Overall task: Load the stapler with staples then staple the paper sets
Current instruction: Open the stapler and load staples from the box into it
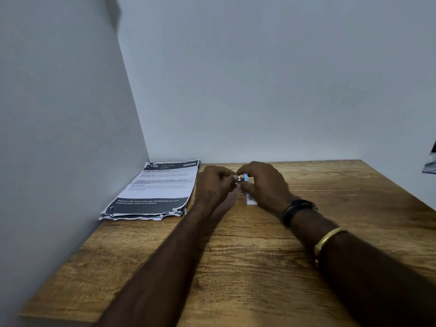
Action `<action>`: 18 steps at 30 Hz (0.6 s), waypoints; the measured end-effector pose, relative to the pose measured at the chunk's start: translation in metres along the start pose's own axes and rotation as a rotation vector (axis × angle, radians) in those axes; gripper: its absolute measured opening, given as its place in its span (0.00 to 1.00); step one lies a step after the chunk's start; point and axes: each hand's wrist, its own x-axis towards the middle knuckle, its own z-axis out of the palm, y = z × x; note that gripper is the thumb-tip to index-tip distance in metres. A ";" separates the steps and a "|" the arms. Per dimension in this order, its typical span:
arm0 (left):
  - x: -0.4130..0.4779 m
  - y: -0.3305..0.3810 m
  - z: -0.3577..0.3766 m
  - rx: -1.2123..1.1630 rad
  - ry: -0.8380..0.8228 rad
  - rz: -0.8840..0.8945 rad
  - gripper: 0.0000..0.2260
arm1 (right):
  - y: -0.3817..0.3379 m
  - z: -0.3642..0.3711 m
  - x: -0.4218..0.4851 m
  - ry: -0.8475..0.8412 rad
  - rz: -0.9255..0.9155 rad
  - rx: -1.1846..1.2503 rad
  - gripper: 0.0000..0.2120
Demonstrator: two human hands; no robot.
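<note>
Both hands meet over the far middle of the brown wood-grain table (259, 267), just to the right of the stack of printed white paper sheets with dark header and footer bands (162, 187), which lies flat in the table's far left corner against the wall. The left hand (214, 187) has its fingertips pinched on something small and silvery, probably a strip of staples, though it is too small to be sure. The right hand (264, 185) is curled shut around a small blue and white object (247, 187), part of which pokes out below the palm towards the table; whether this is a staple box or a small stapler cannot be told. No stapler shows clearly anywhere beside the paper stack. Judging from this, the work is at its first stage: the staples are being handled or fed in, and loading does not look finished. The paper stack looks untouched, its near edge ragged and uneven, so squaring up the sets and stapling each of them all appear left to do
</note>
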 end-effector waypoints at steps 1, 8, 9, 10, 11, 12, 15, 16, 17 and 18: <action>0.001 0.001 0.001 -0.055 0.028 -0.011 0.07 | 0.000 0.000 0.001 0.011 -0.004 0.014 0.08; 0.006 0.006 0.009 -0.021 0.044 0.062 0.11 | 0.002 0.001 0.012 0.054 0.020 0.211 0.04; 0.006 0.006 0.010 -0.006 0.045 0.062 0.12 | 0.003 0.002 0.013 0.055 0.032 0.232 0.04; 0.007 0.006 0.011 0.013 0.049 0.061 0.12 | 0.004 0.002 0.013 0.054 0.046 0.255 0.04; 0.008 0.006 0.012 0.027 0.054 0.057 0.13 | 0.005 0.002 0.014 0.053 0.058 0.283 0.04; 0.010 0.006 0.012 0.030 0.052 0.046 0.14 | 0.007 0.002 0.015 0.051 0.069 0.311 0.04; 0.012 0.006 0.013 -0.034 0.040 0.001 0.14 | 0.007 0.002 0.016 0.054 0.082 0.357 0.04; 0.012 0.006 0.013 -0.045 0.040 -0.006 0.14 | 0.007 0.002 0.016 0.056 0.081 0.366 0.04; 0.012 0.005 0.014 -0.043 0.040 -0.009 0.14 | 0.007 0.003 0.016 0.057 0.081 0.377 0.04; 0.012 0.005 0.014 -0.043 0.040 -0.013 0.14 | 0.008 0.002 0.016 0.057 0.081 0.385 0.05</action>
